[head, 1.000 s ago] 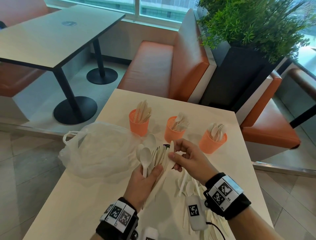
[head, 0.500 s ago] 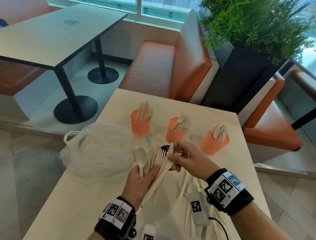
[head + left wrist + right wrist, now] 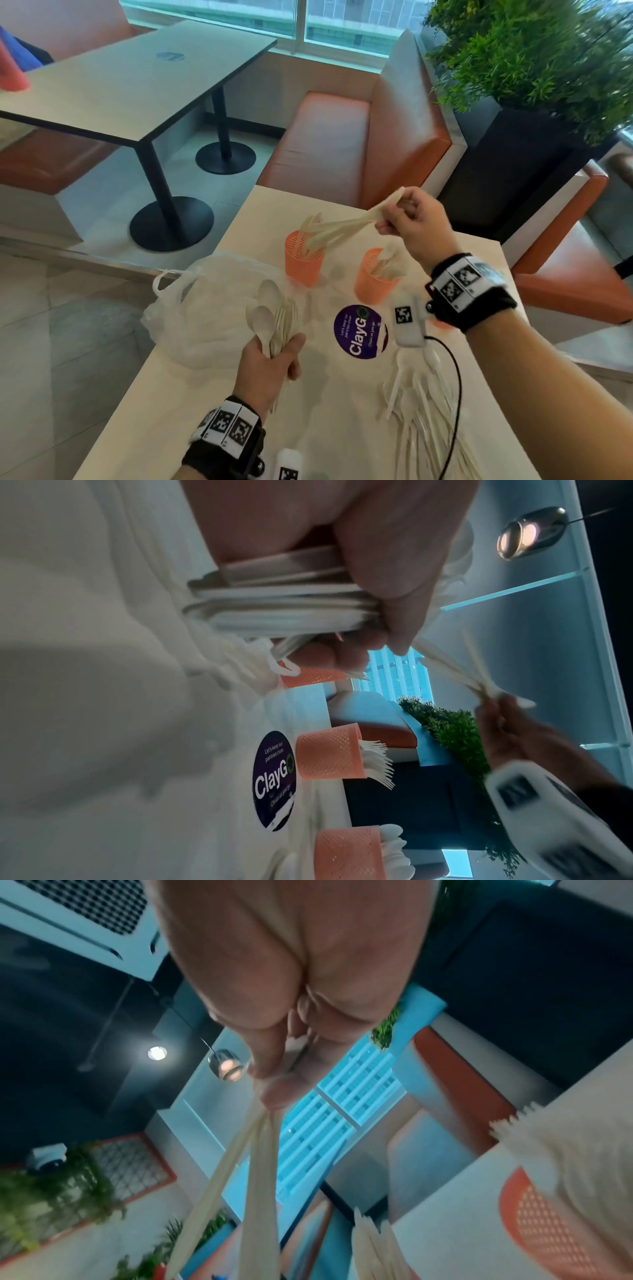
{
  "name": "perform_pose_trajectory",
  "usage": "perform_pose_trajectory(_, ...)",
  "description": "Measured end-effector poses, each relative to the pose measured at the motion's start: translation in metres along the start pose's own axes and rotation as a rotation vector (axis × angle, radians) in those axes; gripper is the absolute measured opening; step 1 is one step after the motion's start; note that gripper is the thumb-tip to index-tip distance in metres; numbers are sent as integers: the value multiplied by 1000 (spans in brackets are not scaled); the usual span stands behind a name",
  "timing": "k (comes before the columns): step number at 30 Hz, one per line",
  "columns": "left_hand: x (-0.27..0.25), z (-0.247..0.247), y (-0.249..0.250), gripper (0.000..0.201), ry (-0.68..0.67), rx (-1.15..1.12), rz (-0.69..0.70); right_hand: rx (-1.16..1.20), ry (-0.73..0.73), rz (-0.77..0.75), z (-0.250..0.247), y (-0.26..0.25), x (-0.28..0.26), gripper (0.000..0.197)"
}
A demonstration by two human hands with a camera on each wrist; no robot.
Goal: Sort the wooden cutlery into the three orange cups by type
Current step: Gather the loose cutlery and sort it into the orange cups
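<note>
My right hand (image 3: 388, 219) pinches a few pale wooden knives (image 3: 342, 229) by their handles, with the blades slanting down into the left orange cup (image 3: 303, 263), which holds more knives. In the right wrist view the pinched knives (image 3: 253, 1164) run down from my fingertips. The middle orange cup (image 3: 371, 284) holds forks. My right wrist hides most of the third cup in the head view; the left wrist view shows this cup (image 3: 346, 850) with spoons. My left hand (image 3: 284, 349) grips a bundle of spoons and forks (image 3: 274, 318) upright above the table.
A crumpled clear plastic bag (image 3: 212, 308) lies left of the cups. Several loose cutlery pieces (image 3: 421, 411) are spread at the near right of the table (image 3: 171, 411), crossed by a black cable. A purple round sticker (image 3: 359, 332) marks the table's middle.
My right hand drew a few knives out of the bundle in my left hand and carried them away to the left cup. My left hand stayed low with the remaining bundle.
</note>
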State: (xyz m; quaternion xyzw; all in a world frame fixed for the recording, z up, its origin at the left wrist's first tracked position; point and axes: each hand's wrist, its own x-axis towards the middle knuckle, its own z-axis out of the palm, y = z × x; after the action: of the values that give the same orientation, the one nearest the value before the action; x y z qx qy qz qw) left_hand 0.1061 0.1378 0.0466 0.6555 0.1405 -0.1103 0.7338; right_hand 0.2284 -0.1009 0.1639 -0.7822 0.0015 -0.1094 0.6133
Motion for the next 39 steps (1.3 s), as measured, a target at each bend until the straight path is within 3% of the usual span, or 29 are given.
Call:
perform_pose_trajectory(4,-4,-2,2,24,-25,-12,-18,-144,52,53,43,34,33,13)
perform_pose_trajectory(9,-10,-8,2,21,-47,-55,4,-451,6,114,75,59,43,5)
perform_pose_trajectory(15,-14,-16,4,22,-48,-46,14,-655,-159,148,88,63,53,51)
perform_pose_trajectory(18,-16,-16,8,23,-63,-74,10,-702,-138,91,83,61,56,51)
perform_pose_trajectory(23,-18,-16,11,27,-113,-132,-2,-578,-129,-109,76,21,27,20)
perform_pose_trajectory(27,-23,-12,18,32,-191,-115,36,-372,-627,-81,76,-27,-30,13)
perform_pose_trajectory(29,-24,-9,20,31,-203,-119,33,-337,-775,-25,77,-37,-58,19)
perform_pose_trajectory(31,-25,-6,21,29,-198,-89,30,-347,-735,-28,76,-39,-73,28)
perform_pose_trajectory(34,-26,-2,20,27,-190,-24,27,-374,-630,-50,70,-33,-79,26)
perform_pose_trajectory(39,-28,2,15,27,-189,121,37,-420,-633,-5,59,-28,-83,28)
